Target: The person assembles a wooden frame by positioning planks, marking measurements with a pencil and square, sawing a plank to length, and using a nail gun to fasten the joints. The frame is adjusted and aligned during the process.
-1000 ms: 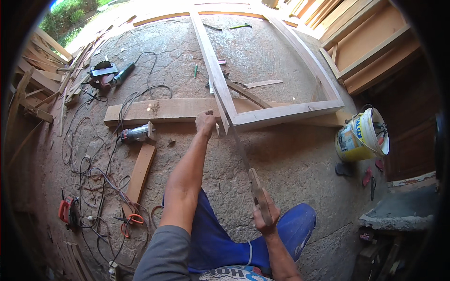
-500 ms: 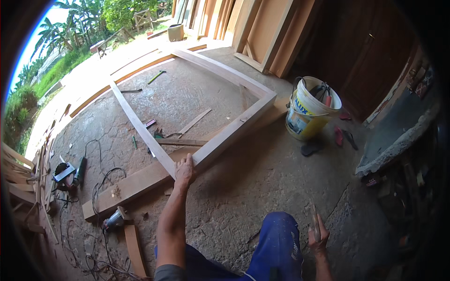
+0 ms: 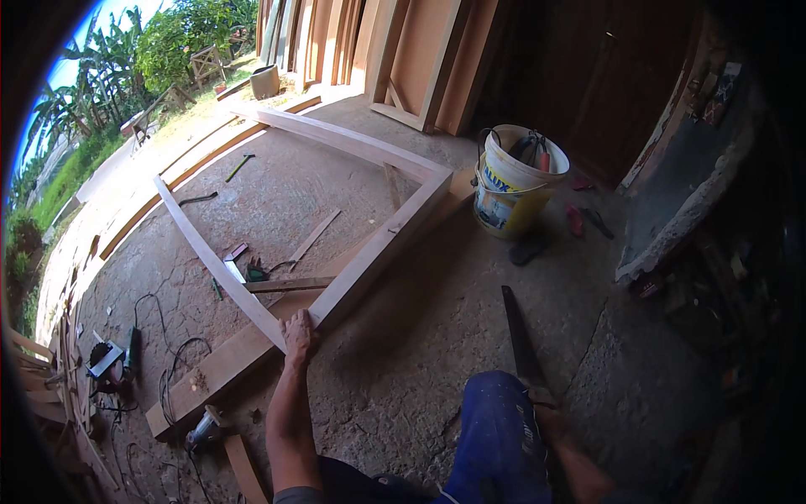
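Left hand (image 3: pixel 298 338) rests on near corner of pale wooden frame (image 3: pixel 378 254), clamping unclear | right hand (image 3: pixel 549 417) clamps fingers around dark-bladed handsaw (image 3: pixel 521 338), pointing forward, right of frame

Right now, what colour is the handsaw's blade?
The handsaw's blade looks dark grey, best seen in the head view.

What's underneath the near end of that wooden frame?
A thick beam runs under the frame, showing to its left and through its opening. The frame and the left hand hide part of the beam, so whether wood touches wood there can't be seen.
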### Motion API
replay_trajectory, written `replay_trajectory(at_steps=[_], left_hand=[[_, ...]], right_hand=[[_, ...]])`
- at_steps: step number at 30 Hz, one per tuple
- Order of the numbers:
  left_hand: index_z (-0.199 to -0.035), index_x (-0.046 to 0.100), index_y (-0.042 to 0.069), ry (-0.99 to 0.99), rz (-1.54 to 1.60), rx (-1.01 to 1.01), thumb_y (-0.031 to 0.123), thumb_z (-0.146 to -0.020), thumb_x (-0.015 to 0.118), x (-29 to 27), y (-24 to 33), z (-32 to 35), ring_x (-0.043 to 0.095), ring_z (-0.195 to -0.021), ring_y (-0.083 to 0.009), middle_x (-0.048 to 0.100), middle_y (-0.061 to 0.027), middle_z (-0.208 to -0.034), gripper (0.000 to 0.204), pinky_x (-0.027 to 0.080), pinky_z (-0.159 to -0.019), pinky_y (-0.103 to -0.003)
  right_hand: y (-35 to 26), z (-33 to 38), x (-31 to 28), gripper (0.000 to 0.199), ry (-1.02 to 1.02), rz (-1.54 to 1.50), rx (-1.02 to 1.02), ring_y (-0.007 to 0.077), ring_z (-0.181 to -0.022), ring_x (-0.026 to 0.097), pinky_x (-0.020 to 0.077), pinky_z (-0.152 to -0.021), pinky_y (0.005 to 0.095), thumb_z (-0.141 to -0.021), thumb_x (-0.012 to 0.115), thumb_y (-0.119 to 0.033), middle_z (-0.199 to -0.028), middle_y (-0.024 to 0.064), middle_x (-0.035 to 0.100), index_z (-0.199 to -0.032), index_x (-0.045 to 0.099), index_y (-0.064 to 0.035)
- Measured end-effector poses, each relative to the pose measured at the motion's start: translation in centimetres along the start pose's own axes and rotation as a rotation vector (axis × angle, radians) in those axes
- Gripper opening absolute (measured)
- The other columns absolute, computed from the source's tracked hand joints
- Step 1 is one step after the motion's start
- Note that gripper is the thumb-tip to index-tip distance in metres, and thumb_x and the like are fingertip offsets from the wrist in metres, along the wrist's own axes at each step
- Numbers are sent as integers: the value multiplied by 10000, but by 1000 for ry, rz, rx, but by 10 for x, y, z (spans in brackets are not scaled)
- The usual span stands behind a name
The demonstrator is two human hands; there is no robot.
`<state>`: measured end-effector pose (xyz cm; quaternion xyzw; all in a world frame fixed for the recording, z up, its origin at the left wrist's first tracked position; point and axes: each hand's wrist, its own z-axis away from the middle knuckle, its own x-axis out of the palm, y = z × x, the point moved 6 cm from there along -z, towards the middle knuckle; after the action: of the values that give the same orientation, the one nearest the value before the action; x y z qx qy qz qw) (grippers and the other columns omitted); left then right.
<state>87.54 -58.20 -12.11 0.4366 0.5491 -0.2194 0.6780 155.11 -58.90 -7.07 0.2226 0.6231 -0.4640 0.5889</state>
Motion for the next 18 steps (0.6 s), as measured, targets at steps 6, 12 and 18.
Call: replay_trajectory(at_steps=[6,12,18], left_hand=[[-1305,511,58,-9,-53,33,338,-886,691,-50,-84,100,551,-1240,-395,616,-181,-1234,536,230,-1195,-607],[-1488,431,98,44,-148,-87,266,-871,714,-91,-129,183,337,-1476,-472,464,-248,-1504,700,203,-1236,-587],[-1605,216,-23,168,-258,-196,291,-879,733,-81,-116,201,266,-1527,-461,288,-298,-1631,945,203,-1266,-516]], right_hand=[[4,-10,21,572,105,236,-216,415,-994,689,546,-901,495,-935,585,-157,-1227,250,660,-1468,435,-14],[60,-9,88,584,-354,285,-111,362,-894,725,567,-850,433,-958,589,-141,-1154,236,704,-1499,442,24],[55,0,85,584,-381,-25,102,331,-873,720,563,-835,416,-955,600,-134,-1113,225,714,-1498,459,26]])
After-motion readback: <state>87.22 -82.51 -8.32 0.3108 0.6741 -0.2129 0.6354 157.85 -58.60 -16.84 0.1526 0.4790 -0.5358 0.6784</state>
